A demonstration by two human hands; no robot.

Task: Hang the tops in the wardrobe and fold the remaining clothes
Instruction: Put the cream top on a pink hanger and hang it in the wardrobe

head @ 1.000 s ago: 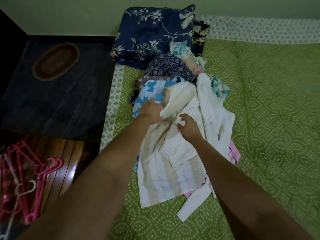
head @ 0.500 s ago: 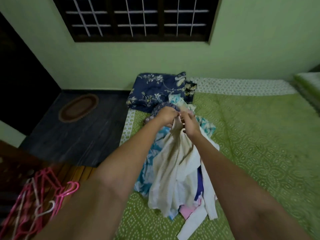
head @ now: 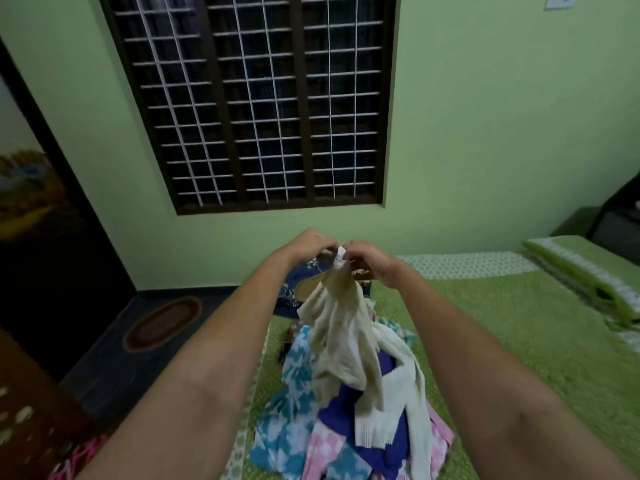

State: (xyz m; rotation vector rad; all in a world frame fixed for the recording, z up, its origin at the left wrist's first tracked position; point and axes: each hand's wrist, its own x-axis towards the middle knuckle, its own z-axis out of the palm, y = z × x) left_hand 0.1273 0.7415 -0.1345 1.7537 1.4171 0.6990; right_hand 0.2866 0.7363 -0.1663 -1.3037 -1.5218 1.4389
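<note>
Both hands up in front of the window (head: pixel 249 98), close together. Left hand (head: pixel 313 244) and right hand (head: pixel 372 259) each pinch the top edge of a cream garment (head: pixel 341 337), fingers curled round the bunched cloth. Looks like the neck or a shoulder seam, too bunched to tell which. The garment hangs straight down from the hands, twisted, its lower end trailing onto the clothes pile (head: pixel 349 434).

The pile sits on the bed (head: pixel 519 341) near its left edge: blue floral piece, pink check, purple, a ribbed white knit draped over it. A dark floral bundle lies behind the hands toward the far left corner of the bed, mostly hidden.

Step, as I judge it: picking one top out of the pile and finding its shoulders, before hanging. Nothing looks hung or folded yet, so the task is early.

Next move calls for spreading the hands apart along the top edge to open the garment out, shaking it free of the pile, then one hand free to reach the pink hangers (head: pixel 81 455) on the floor at lower left. Risk: the trailing end drags other clothes along.
</note>
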